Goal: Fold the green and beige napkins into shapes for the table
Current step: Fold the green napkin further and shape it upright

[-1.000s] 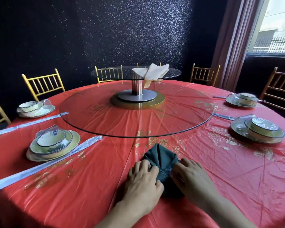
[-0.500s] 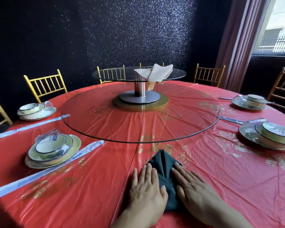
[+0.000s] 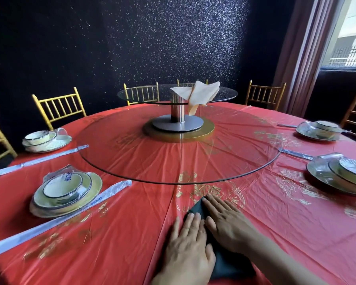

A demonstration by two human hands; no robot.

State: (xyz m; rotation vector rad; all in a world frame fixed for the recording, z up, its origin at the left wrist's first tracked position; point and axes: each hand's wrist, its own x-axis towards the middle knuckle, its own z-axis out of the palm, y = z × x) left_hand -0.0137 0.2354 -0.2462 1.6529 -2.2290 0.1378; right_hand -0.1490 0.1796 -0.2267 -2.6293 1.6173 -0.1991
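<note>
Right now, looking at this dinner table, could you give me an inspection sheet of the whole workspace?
Surface: round table under a red tablecloth, with a glass turntable in the middle.
Job's things: green napkin lies partly folded at the near edge; beige napkin sits on the small upper glass tier, one corner hanging over.
Clutter: four wrapped place settings, two left, two right; wrapped chopsticks beside them.
Grippers: left hand and right hand both press flat on the green napkin, fingers straight.
Cables: nothing seen.
Surroundings: gold chairs, dark glittery wall, curtain, window.
</note>
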